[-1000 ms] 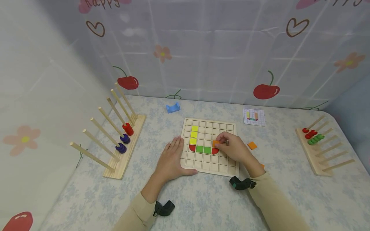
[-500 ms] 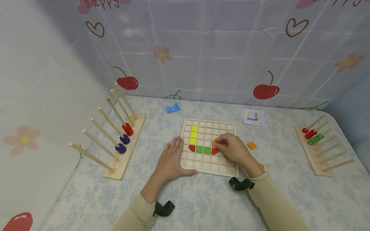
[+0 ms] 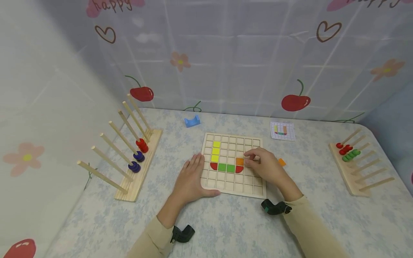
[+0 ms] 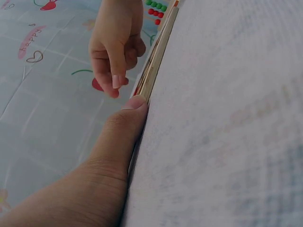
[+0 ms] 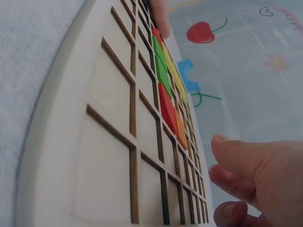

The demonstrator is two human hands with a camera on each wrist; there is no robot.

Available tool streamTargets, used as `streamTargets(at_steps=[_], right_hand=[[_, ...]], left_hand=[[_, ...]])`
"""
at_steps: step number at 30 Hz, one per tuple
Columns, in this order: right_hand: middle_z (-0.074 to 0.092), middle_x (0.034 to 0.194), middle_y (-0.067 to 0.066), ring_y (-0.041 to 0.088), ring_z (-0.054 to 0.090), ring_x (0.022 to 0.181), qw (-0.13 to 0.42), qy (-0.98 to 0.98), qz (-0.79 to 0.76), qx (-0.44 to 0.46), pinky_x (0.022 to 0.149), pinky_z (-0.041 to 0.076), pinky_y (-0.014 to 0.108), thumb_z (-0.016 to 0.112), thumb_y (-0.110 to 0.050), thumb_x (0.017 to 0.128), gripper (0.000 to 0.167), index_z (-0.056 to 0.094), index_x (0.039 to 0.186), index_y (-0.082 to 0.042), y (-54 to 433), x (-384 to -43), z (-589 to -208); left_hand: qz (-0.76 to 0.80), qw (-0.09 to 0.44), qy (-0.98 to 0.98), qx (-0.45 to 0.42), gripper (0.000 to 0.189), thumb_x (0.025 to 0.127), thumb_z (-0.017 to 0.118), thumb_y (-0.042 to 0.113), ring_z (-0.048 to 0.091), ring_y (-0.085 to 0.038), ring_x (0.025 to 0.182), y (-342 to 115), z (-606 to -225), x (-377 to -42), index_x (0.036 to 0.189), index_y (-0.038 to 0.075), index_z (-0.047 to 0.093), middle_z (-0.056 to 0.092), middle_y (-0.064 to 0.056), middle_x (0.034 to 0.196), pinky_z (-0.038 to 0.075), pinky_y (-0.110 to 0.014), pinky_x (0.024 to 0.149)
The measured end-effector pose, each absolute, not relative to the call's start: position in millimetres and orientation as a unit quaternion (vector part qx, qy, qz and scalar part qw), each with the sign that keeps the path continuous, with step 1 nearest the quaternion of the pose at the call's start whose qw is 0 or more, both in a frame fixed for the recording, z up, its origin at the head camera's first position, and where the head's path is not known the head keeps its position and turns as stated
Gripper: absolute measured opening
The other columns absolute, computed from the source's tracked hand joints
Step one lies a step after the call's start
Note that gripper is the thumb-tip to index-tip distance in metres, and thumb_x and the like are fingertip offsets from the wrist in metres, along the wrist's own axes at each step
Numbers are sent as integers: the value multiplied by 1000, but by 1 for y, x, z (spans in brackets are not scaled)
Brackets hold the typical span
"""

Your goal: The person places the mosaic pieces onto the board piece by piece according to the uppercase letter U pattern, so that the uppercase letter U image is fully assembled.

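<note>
A wooden grid board lies on the table. My left hand rests against its left side, fingers straight, with the thumb along the front edge. In the grid sit yellow square tiles, green tiles, a red rounded tile at each end of the green ones, and an orange tile above the right red one. Just right of the orange tile hovers my right hand, its fingers loosely bent. In the right wrist view its thumb and fingers are apart, holding nothing, and the orange tile lies in its cell.
A loose orange tile lies partly hidden behind the right hand. Further back are a pattern card and a blue holder. Peg racks with beads stand at left and right.
My right hand pinched the orange tile in the earlier frames. Now it has let go and shifted slightly right, leaving the tile in the grid. The left hand stays in place.
</note>
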State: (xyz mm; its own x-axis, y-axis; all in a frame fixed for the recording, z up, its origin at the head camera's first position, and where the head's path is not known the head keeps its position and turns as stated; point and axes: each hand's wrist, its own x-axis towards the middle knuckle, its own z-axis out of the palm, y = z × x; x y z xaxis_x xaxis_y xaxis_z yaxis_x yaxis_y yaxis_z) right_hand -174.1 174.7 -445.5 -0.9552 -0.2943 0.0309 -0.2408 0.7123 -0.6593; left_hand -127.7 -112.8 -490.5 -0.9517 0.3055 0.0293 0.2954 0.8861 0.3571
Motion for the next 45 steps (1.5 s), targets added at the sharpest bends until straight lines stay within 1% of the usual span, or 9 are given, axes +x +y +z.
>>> streamTargets(at_steps=[5,14,17,20,24,27,33,36,45], right_hand=[[63,99,4,18,48,71,28,928,-351,-122,61,43,28,67,-22,96,26,69,119,-10,192,-174,-440],[63,103,8,21,50,75,15,937,-337,-90,65,44,29,67,-22,96,27,68,120,-9,230,-170,-440],[62,102,8,19,48,72,9,940,-332,-83,63,43,27,67,-23,96,28,68,120,-8,243,-167,-440],[61,100,7,18,47,67,5,943,-325,-72,57,41,25,67,-24,96,28,68,119,-8,254,-165,-442],[64,105,10,21,51,75,5,947,-318,-51,59,43,24,65,-29,97,31,67,120,-8,266,-162,-444],[66,110,13,23,51,82,4,948,-314,-42,63,44,25,64,-32,97,34,67,120,-7,272,-161,-446],[62,99,8,19,48,70,-14,950,-308,-45,57,41,25,63,-30,98,31,69,117,-7,276,-160,-449],[61,99,8,17,46,67,-16,951,-306,-45,55,40,25,63,-30,98,30,68,117,-8,276,-160,-450],[61,100,10,20,47,70,-4,951,-306,-36,55,40,24,63,-29,98,30,68,118,-6,276,-161,-451]], left_hand=[[184,12,970,156,139,62,65,88,10,-25,156,-113,-491,-127,159,3,13,12,-11,168,15,-48,126],[185,18,970,155,139,62,65,87,9,-24,156,-113,-490,-128,159,4,12,11,-10,168,14,-48,126],[184,16,970,156,139,62,65,87,9,-24,156,-113,-491,-128,159,3,13,11,-11,168,14,-48,126],[183,17,971,155,139,62,65,88,9,-24,156,-113,-491,-128,159,4,12,11,-10,168,14,-48,126],[181,22,971,152,139,61,64,88,8,-23,156,-113,-491,-128,159,4,11,10,-9,168,13,-47,126],[179,25,972,150,140,61,65,88,7,-22,156,-113,-491,-128,159,5,11,9,-8,168,13,-46,127],[177,26,972,150,140,61,64,89,7,-21,156,-113,-491,-129,159,5,10,9,-8,168,12,-45,127],[176,26,972,151,140,61,64,89,7,-22,156,-113,-491,-128,159,5,10,9,-8,168,13,-46,127],[179,23,972,151,140,61,63,90,8,-23,156,-113,-491,-129,159,5,10,9,-9,168,12,-46,127]])
